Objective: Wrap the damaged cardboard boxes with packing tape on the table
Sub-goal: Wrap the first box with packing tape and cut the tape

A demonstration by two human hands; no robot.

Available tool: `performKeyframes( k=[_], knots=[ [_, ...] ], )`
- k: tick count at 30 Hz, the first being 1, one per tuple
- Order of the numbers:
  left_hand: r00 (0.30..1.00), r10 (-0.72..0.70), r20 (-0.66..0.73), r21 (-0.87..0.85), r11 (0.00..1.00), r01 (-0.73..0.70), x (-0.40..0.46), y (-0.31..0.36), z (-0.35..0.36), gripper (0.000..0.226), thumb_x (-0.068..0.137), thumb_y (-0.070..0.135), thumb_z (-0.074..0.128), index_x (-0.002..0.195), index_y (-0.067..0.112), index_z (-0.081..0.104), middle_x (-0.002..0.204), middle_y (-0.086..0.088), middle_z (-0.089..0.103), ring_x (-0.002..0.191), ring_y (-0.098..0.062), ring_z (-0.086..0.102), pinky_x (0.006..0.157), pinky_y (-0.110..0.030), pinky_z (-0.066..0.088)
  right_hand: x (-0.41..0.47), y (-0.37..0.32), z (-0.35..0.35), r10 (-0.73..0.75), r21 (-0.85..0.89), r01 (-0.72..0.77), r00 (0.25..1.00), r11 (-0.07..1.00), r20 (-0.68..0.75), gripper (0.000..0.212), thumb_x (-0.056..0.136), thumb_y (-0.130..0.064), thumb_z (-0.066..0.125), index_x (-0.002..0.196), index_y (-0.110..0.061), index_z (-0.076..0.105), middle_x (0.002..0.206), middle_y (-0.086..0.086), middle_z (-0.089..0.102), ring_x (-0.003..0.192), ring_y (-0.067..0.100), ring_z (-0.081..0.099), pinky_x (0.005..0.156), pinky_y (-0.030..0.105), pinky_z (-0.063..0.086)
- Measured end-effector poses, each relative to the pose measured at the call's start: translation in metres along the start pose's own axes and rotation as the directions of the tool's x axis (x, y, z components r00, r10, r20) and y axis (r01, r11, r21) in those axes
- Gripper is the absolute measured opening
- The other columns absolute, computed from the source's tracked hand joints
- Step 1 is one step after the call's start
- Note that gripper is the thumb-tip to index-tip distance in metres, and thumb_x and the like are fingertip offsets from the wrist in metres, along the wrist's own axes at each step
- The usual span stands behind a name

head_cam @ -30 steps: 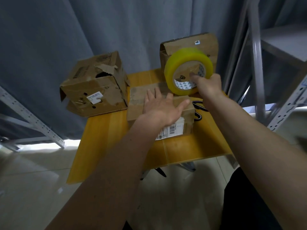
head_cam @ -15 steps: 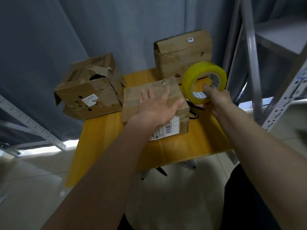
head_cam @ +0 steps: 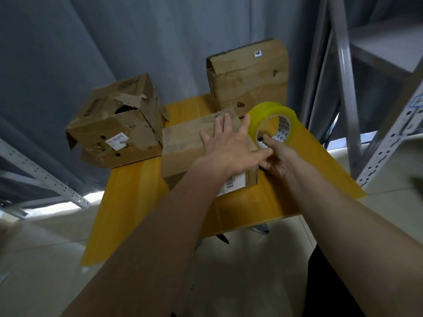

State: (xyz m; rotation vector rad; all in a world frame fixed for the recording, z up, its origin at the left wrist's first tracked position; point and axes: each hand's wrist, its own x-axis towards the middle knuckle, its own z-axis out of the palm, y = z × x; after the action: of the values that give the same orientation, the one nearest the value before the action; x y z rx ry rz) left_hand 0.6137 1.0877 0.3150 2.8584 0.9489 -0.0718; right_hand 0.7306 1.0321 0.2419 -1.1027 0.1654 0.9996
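A flat cardboard box [head_cam: 183,143] with a barcode label lies in the middle of the yellow table [head_cam: 137,193]. My left hand [head_cam: 231,147] rests flat on its top, fingers spread. My right hand [head_cam: 278,156] grips a yellow roll of packing tape [head_cam: 272,121] by its core, just off the box's right edge and low over the table. A torn box [head_cam: 116,124] with holes sits at the table's left. A taller dented box [head_cam: 249,78] stands at the back.
Grey metal shelving uprights [head_cam: 345,88] rise close on the right, and another rack [head_cam: 39,179] runs at the left. A grey curtain [head_cam: 114,42] hangs behind the table. Pale tiled floor [head_cam: 45,259] lies below the table's near edge.
My right hand has brought the tape roll down from in front of the tall back box to the flat box's right edge. My left hand has stayed pressed on the box top.
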Motion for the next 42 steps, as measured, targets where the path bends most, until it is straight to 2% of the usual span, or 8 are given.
performKeyframes(
  k=[9, 15, 17, 24, 29, 34, 39, 42],
  knots=[
    [1.0, 0.014, -0.021, 0.019, 1.0, -0.013, -0.001, -0.004, 0.002, 0.11, 0.072, 0.08, 0.054, 0.155, 0.032, -0.002, 0.162, -0.01, -0.014, 0.149, -0.029, -0.013, 0.116, -0.064, -0.001, -0.003, -0.003, -0.006, -0.134, -0.146, 0.116, 0.983, 0.982, -0.124, 0.046, 0.087, -0.026, 0.07, 0.125, -0.006, 0.054, 0.116, 0.014, 0.062, 0.083, 0.03, 0.065, 0.054, 0.039, 0.055],
    [0.959, -0.082, -0.272, -0.173, 0.984, 0.035, -0.011, -0.008, 0.005, 0.074, 0.087, 0.067, 0.044, 0.148, 0.027, 0.034, 0.161, -0.009, 0.02, 0.149, -0.027, 0.014, 0.119, -0.056, 0.011, -0.017, 0.002, -0.004, -0.087, -0.155, 0.089, 0.996, 0.984, 0.023, 0.015, 0.091, -0.031, 0.063, 0.1, -0.019, 0.058, 0.106, 0.01, 0.064, 0.097, 0.03, 0.065, 0.088, 0.043, 0.055],
    [0.943, -0.117, -0.311, -0.251, 0.967, 0.037, -0.012, -0.011, 0.002, 0.067, 0.091, 0.06, 0.045, 0.145, 0.02, 0.04, 0.157, -0.008, 0.031, 0.145, -0.027, 0.024, 0.118, -0.052, 0.018, -0.022, 0.006, 0.0, -0.117, -0.183, 0.122, 0.992, 0.976, 0.037, 0.013, 0.09, -0.029, 0.064, 0.097, -0.019, 0.059, 0.097, 0.008, 0.064, 0.084, 0.025, 0.065, 0.081, 0.036, 0.056],
    [0.893, -0.384, -0.233, -0.11, 0.923, 0.368, -0.031, -0.055, -0.007, 0.088, 0.082, 0.08, 0.036, 0.151, 0.025, 0.029, 0.163, -0.013, 0.002, 0.148, -0.04, 0.0, 0.115, -0.061, 0.004, -0.031, 0.016, 0.011, -0.051, -0.104, 0.051, 0.999, 0.993, 0.004, 0.009, 0.094, -0.023, 0.054, 0.087, -0.018, 0.057, 0.078, 0.006, 0.063, 0.064, 0.023, 0.059, 0.066, 0.037, 0.051],
    [0.832, -0.553, -0.035, -0.35, 0.787, 0.508, -0.039, -0.096, -0.011, 0.096, 0.08, 0.082, 0.04, 0.154, 0.025, 0.017, 0.158, -0.018, 0.023, 0.138, -0.042, 0.035, 0.108, -0.047, 0.035, -0.031, 0.018, 0.018, -0.009, 0.029, 0.009, 1.0, 1.0, 0.006, 0.015, 0.099, -0.027, 0.046, 0.107, -0.017, 0.053, 0.104, 0.013, 0.061, 0.1, 0.027, 0.063, 0.094, 0.051, 0.05],
    [0.854, -0.514, -0.083, -0.484, 0.77, 0.416, -0.044, -0.114, -0.001, 0.077, 0.091, 0.07, 0.037, 0.154, 0.033, 0.016, 0.148, -0.009, 0.045, 0.132, -0.035, 0.044, 0.104, -0.041, 0.038, -0.036, 0.02, 0.023, 0.021, 0.077, -0.02, 1.0, 0.997, -0.004, 0.023, 0.097, -0.034, 0.045, 0.1, -0.011, 0.051, 0.082, 0.008, 0.061, 0.047, 0.023, 0.058, 0.037, 0.021, 0.042],
    [0.874, -0.482, -0.063, -0.662, 0.676, 0.325, -0.046, -0.123, 0.002, 0.062, 0.099, 0.054, 0.038, 0.155, 0.032, 0.018, 0.155, -0.006, 0.035, 0.14, -0.032, 0.034, 0.11, -0.037, 0.03, -0.041, 0.033, 0.029, -0.007, 0.067, 0.01, 0.999, 0.998, -0.043, 0.017, 0.087, -0.032, 0.062, 0.088, -0.014, 0.064, 0.093, 0.009, 0.069, 0.091, 0.028, 0.066, 0.093, 0.04, 0.053],
    [0.877, -0.473, -0.087, -0.769, 0.591, 0.242, -0.052, -0.132, 0.004, 0.056, 0.102, 0.047, 0.039, 0.153, 0.031, 0.024, 0.159, -0.002, 0.028, 0.143, -0.028, 0.029, 0.113, -0.034, 0.026, -0.049, 0.031, 0.035, -0.016, 0.009, 0.016, 1.0, 1.0, -0.02, 0.019, 0.086, -0.032, 0.062, 0.083, -0.014, 0.067, 0.091, 0.008, 0.07, 0.093, 0.028, 0.067, 0.097, 0.043, 0.051]
  ],
)
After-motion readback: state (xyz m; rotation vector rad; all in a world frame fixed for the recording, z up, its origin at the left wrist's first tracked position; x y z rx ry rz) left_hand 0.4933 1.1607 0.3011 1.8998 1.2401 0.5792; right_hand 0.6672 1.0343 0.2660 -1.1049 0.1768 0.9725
